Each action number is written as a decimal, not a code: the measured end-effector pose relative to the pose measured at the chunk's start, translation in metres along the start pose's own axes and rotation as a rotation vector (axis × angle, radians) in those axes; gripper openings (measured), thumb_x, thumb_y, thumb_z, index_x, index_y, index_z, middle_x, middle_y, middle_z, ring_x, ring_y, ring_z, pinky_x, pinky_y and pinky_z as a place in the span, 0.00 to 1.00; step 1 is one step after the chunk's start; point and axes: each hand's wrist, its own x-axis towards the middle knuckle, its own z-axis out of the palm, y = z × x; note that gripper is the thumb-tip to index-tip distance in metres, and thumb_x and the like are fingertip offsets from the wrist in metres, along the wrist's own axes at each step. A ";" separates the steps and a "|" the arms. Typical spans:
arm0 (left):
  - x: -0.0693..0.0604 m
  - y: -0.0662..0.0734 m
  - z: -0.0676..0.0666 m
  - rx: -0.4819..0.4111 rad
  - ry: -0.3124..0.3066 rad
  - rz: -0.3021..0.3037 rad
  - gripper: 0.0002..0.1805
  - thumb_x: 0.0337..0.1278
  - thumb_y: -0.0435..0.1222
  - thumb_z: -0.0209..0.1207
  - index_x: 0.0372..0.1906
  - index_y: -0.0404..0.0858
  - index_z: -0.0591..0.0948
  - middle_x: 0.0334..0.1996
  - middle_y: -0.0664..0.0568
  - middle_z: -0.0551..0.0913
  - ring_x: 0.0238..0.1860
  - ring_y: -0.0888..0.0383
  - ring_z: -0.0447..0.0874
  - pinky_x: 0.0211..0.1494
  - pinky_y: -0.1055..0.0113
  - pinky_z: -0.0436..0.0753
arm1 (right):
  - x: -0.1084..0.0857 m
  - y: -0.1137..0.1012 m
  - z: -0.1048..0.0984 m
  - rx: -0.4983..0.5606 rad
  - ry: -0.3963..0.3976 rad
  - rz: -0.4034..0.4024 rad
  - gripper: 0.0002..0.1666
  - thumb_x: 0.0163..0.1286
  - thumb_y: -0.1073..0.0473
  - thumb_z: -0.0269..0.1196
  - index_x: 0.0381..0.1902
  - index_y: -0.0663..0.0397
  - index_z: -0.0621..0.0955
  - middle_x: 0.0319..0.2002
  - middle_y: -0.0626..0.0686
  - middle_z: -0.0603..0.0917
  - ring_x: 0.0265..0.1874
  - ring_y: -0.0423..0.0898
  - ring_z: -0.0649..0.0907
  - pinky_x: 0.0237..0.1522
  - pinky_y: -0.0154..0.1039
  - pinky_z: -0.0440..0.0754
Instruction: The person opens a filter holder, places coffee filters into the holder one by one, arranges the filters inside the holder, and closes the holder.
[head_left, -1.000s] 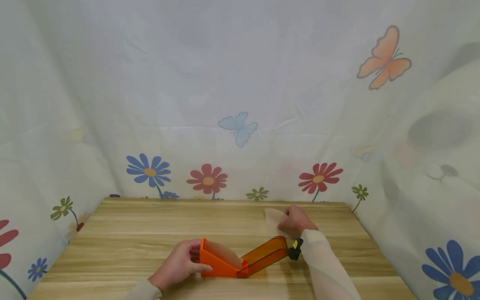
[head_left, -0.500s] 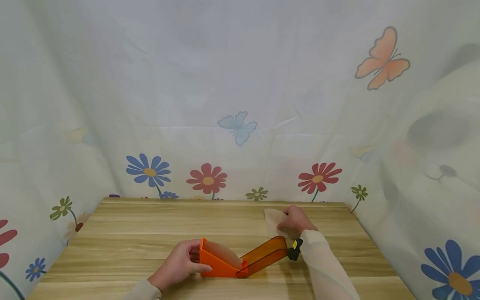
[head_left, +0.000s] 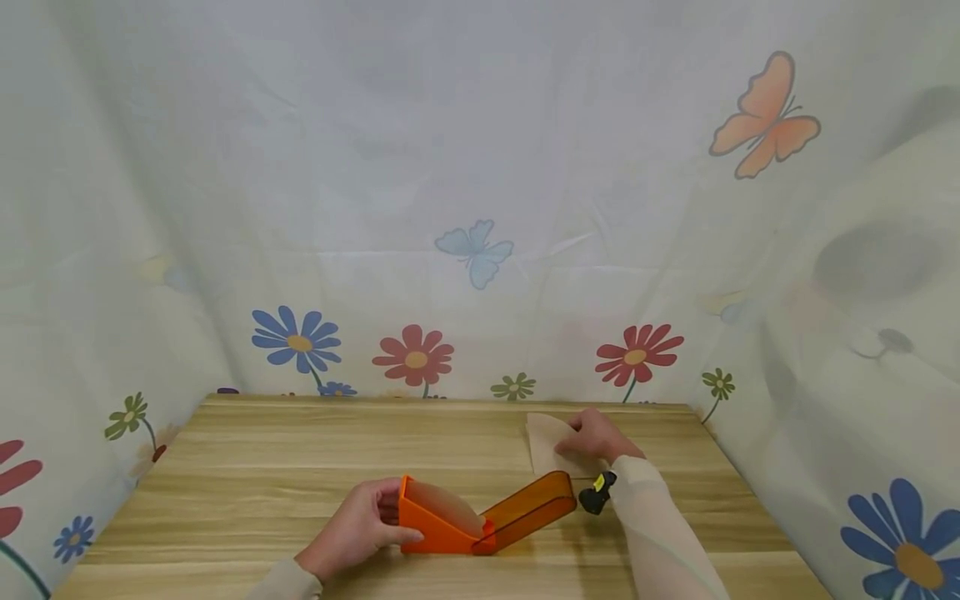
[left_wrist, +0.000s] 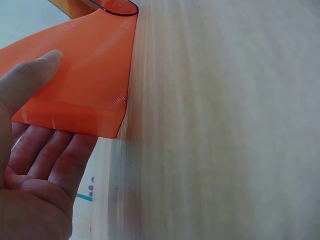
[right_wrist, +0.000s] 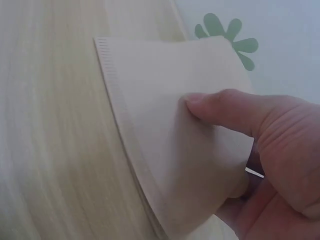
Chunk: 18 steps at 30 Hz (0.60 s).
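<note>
The orange box (head_left: 438,533) sits with its translucent amber lid (head_left: 528,510) open toward 2 o'clock, tan paper (head_left: 448,505) inside. Also at the box's 2 o'clock: a bowed beige sheet (head_left: 544,443), crimped along 1 edge.

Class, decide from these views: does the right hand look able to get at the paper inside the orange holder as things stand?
Probably yes: the amber lid stands open, leaving the paper in the orange holder uncovered; but the right hand pinches a beige sheet, which it might need to set down first.
</note>
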 end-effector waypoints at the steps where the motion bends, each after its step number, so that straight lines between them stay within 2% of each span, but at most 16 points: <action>1: 0.000 0.000 0.000 0.001 0.000 -0.001 0.30 0.46 0.46 0.79 0.57 0.44 0.83 0.49 0.51 0.89 0.45 0.54 0.89 0.50 0.67 0.88 | -0.001 -0.001 -0.001 0.002 -0.006 -0.001 0.13 0.61 0.53 0.76 0.23 0.51 0.85 0.17 0.48 0.72 0.22 0.47 0.74 0.25 0.37 0.67; 8: -0.001 0.002 0.000 -0.005 -0.004 -0.014 0.31 0.46 0.46 0.79 0.57 0.44 0.83 0.49 0.51 0.89 0.45 0.54 0.89 0.51 0.67 0.88 | -0.010 -0.008 -0.013 0.040 -0.031 -0.032 0.13 0.63 0.51 0.75 0.25 0.51 0.86 0.20 0.46 0.77 0.27 0.47 0.75 0.30 0.38 0.69; 14: -0.001 0.003 0.000 -0.007 -0.003 -0.020 0.31 0.47 0.46 0.78 0.58 0.44 0.83 0.50 0.51 0.89 0.45 0.54 0.89 0.50 0.67 0.88 | -0.014 -0.012 -0.020 0.069 -0.075 -0.110 0.21 0.61 0.50 0.76 0.19 0.53 0.79 0.16 0.44 0.68 0.22 0.43 0.70 0.26 0.35 0.63; 18: 0.000 0.004 0.000 -0.016 -0.006 -0.020 0.31 0.47 0.46 0.78 0.58 0.43 0.83 0.50 0.51 0.89 0.45 0.53 0.89 0.50 0.67 0.88 | -0.015 -0.018 -0.024 0.080 -0.097 -0.179 0.25 0.62 0.49 0.75 0.17 0.53 0.75 0.15 0.43 0.65 0.20 0.42 0.68 0.25 0.35 0.62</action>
